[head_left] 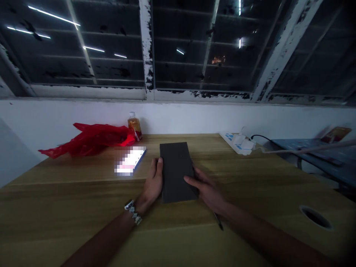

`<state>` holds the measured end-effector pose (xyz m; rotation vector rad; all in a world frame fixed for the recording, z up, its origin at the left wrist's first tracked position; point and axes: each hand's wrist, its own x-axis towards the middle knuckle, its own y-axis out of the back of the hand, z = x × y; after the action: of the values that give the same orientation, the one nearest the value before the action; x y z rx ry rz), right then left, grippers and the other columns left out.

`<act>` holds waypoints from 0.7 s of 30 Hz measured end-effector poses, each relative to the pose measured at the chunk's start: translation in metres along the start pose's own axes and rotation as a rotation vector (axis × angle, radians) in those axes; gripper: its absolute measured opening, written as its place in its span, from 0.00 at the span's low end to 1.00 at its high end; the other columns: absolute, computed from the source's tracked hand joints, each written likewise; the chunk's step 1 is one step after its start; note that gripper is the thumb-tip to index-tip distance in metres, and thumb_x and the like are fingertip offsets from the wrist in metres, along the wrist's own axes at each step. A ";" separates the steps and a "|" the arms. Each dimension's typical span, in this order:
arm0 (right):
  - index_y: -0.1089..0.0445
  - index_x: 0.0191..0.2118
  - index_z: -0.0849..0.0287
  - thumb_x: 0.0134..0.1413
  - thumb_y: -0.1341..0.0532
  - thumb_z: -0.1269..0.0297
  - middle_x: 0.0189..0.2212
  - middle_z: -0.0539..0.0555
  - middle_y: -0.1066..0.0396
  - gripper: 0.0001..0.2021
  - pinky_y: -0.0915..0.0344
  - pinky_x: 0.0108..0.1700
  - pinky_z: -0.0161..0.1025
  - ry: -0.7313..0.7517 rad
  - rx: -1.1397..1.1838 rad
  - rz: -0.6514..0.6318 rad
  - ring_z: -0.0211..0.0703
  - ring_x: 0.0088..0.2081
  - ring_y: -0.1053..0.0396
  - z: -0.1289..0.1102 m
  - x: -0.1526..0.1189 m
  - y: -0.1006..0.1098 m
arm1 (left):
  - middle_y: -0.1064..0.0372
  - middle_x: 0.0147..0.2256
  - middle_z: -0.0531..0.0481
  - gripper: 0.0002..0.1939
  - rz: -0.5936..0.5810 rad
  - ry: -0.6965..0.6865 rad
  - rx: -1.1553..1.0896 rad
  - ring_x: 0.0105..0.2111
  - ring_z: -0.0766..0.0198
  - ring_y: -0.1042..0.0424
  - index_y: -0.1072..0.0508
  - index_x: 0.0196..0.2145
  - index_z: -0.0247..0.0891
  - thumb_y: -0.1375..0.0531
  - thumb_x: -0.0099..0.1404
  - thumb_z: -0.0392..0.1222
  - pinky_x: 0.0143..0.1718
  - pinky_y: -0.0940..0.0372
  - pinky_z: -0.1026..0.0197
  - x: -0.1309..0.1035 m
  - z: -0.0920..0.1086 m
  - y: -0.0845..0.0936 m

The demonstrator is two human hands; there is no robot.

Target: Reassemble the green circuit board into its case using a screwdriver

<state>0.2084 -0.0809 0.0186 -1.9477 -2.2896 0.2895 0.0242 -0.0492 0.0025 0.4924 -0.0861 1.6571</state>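
A dark grey, flat rectangular book (178,168) is held between both hands above the wooden table (83,218). Along its left edge, my left hand (154,181) grips it, the thumb at the edge and a watch or bracelet on the wrist. My right hand (207,187) holds the lower right side, its thumb lying on the cover and the other fingers partly hidden. A thin dark pen (218,221) shows beneath my right wrist, partly covered by it.
A lit phone (129,161) lies left of the book. Behind are a red plastic bag (97,139) and a bottle (134,126). A power strip (237,144) with plugs and a cable sits back right; a round hole (316,217) opens at right.
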 end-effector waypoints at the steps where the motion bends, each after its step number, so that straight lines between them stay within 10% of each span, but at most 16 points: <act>1: 0.31 0.54 0.53 0.45 0.30 0.57 0.51 0.57 0.25 0.27 0.33 0.55 0.54 0.016 0.007 0.004 0.55 0.51 0.27 -0.005 0.001 0.002 | 0.24 0.43 0.46 0.23 -0.015 0.009 0.041 0.43 0.57 0.25 0.29 0.46 0.41 0.55 0.73 0.58 0.43 0.31 0.58 0.005 -0.002 0.004; 12: 0.39 0.60 0.55 0.56 0.36 0.59 0.49 0.58 0.24 0.27 0.29 0.52 0.52 0.463 -0.456 0.138 0.52 0.48 0.25 -0.021 0.034 0.035 | 0.29 0.40 0.43 0.09 -0.179 -0.202 0.534 0.36 0.57 0.28 0.25 0.39 0.36 0.41 0.64 0.43 0.38 0.32 0.56 0.043 -0.056 0.051; 21: 0.43 0.65 0.52 0.62 0.44 0.67 0.55 0.59 0.28 0.26 0.27 0.49 0.49 0.824 -1.179 0.009 0.53 0.49 0.25 -0.022 0.054 0.033 | 0.28 0.34 0.45 0.09 -0.251 -0.257 0.555 0.34 0.58 0.29 0.21 0.34 0.38 0.42 0.65 0.38 0.38 0.35 0.57 0.046 -0.040 0.040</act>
<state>0.2364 -0.0208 0.0306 -1.7673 -1.8905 -1.8390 -0.0283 0.0009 -0.0080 1.0910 0.2457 1.3518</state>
